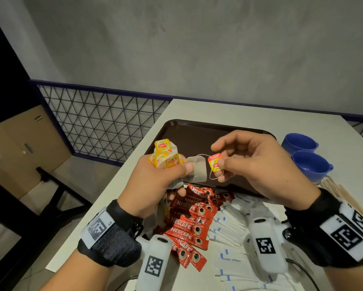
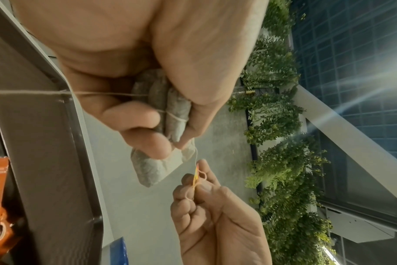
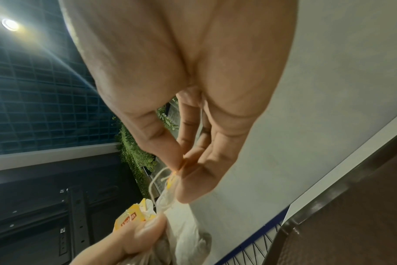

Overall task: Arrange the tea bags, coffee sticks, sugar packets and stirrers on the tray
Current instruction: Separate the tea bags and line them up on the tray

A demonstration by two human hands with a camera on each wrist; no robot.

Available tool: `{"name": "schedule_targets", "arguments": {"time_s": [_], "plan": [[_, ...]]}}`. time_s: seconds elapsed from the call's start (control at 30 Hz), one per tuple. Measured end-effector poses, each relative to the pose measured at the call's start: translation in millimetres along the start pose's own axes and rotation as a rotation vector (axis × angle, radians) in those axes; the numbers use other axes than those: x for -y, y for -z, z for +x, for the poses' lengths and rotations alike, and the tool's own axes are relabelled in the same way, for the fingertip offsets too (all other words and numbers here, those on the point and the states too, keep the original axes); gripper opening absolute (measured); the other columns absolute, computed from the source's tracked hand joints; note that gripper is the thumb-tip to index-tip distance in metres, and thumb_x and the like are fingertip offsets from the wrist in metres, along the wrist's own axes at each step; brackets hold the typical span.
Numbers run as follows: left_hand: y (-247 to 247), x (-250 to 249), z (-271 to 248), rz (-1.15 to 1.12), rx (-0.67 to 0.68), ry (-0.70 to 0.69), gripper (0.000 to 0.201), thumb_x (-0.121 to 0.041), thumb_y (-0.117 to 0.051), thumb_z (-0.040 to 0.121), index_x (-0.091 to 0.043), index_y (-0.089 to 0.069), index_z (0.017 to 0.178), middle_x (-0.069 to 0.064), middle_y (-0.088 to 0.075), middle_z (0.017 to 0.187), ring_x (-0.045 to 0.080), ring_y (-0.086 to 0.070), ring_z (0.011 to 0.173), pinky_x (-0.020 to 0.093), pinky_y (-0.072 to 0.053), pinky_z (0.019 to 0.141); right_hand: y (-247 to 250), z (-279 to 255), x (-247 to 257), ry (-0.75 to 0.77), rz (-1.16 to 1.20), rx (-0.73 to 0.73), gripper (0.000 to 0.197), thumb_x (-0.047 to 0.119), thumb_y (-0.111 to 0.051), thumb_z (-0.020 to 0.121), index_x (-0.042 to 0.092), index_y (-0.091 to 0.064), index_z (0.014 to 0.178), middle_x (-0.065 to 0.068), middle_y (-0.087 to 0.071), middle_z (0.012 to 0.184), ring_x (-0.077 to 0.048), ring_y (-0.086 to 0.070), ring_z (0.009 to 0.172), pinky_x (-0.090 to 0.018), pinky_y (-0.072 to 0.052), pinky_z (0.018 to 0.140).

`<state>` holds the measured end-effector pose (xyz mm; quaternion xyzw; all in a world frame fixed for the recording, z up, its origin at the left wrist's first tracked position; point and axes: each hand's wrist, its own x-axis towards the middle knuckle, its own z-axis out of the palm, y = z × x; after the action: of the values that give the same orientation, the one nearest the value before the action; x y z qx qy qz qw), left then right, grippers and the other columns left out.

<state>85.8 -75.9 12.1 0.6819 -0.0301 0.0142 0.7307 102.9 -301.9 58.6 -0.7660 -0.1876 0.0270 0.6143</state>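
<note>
Gripping a bunch of tea bags [image 1: 168,162] in its curled fingers, the left hand [image 1: 155,185] is hovering over the near edge of the dark tray [image 1: 197,133], while the right hand [image 1: 254,162] is pinching one bag's yellow paper tag [image 1: 215,163] between thumb and forefinger, its string looping back to the bunch. Red coffee sticks [image 1: 189,225], white sugar packets [image 1: 231,229] and wooden stirrers [image 1: 335,191] are lying on the table [image 1: 249,114] just before the tray, beside two blue cups [image 1: 306,156].

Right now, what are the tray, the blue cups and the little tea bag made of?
The tray looks like dark brown plastic, with a dull sheen and a moulded rim. The blue cups are glossy, so ceramic or plastic; I cannot tell which. The tea bag looks like thin, matte paper, since dark tea shows through it.
</note>
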Motion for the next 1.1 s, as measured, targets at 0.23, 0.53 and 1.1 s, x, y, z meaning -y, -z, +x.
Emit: {"name": "schedule_targets", "arguments": {"time_s": [0.23, 0.53, 1.1], "plan": [[-4.0, -1.9, -2.3, -0.019, 0.024, -0.030, 0.013, -0.018, -0.074, 0.090, -0.008, -0.073, 0.099, 0.018, -0.073, 0.080, 0.024, -0.063, 0.055, 0.025, -0.042, 0.043, 0.9, -2.3, 4.7, -0.002, -0.076, 0.016, 0.031, -0.005, -0.080, 0.082, 0.017, -0.075, 0.103, -0.007, -0.077, 0.088, -0.030, -0.076, 0.079, -0.037, -0.066, 0.075], [-5.1, -8.1, -2.3, -0.061, 0.010, -0.067, 0.007, -0.019, -0.075, 0.089, -0.023, -0.078, 0.085, 0.014, -0.072, 0.077, 0.025, -0.062, 0.055, 0.024, -0.041, 0.045, 0.8, -4.7, 9.8, 0.019, -0.217, 0.044, 0.021, 0.008, -0.080, 0.086, 0.027, -0.082, 0.094, 0.005, -0.079, 0.089, -0.018, -0.076, 0.084, -0.040, -0.065, 0.079], [-7.0, -3.5, -4.2, -0.032, 0.043, 0.013, 0.013, -0.025, -0.074, 0.091, -0.013, -0.075, 0.096, 0.017, -0.070, 0.074, 0.027, -0.060, 0.056, 0.024, -0.041, 0.046, 2.1, -3.6, 9.1, 0.020, -0.121, 0.021, 0.024, 0.000, -0.082, 0.080, 0.015, -0.075, 0.097, -0.006, -0.078, 0.086, -0.027, -0.076, 0.077, -0.040, -0.066, 0.075]]}}
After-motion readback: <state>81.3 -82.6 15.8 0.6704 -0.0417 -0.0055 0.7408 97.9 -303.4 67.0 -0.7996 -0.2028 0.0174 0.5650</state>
